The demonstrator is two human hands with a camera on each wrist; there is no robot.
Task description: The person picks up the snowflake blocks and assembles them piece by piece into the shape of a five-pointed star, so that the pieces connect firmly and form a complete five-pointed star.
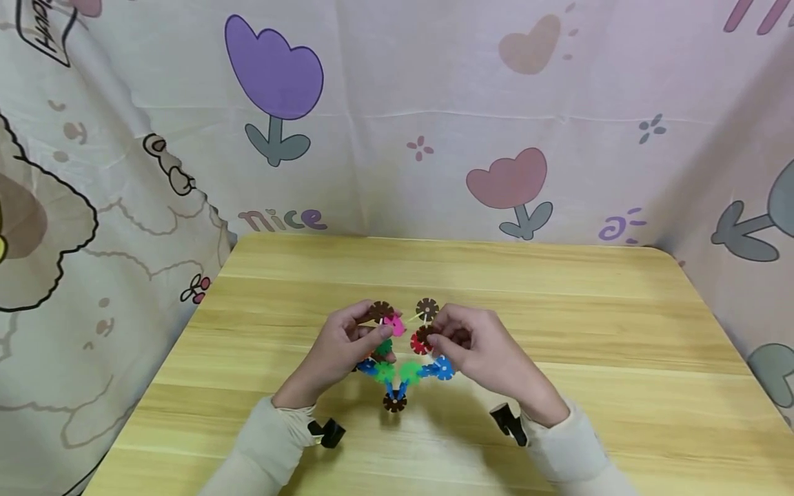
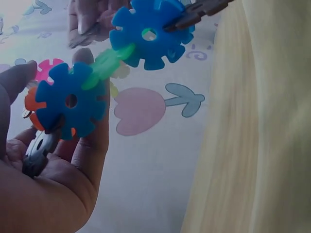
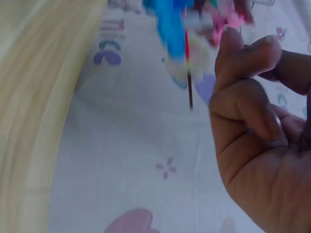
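Observation:
Above the table, a linked figure of notched plastic interlocking discs hangs between the hands. My left hand grips it at the left side, thumb near a pink disc and a brown disc. The right hand pinches a brown disc beside a red disc. Light green discs and a blue disc form the lower part, with a brown disc at the bottom. In the left wrist view, a blue disc joins a green one. The right wrist view is blurred around the figure.
A wood-grain table lies under both hands. Patterned cloth hangs behind it and at both sides. Small black wrist cameras sit on the left sleeve and the right sleeve.

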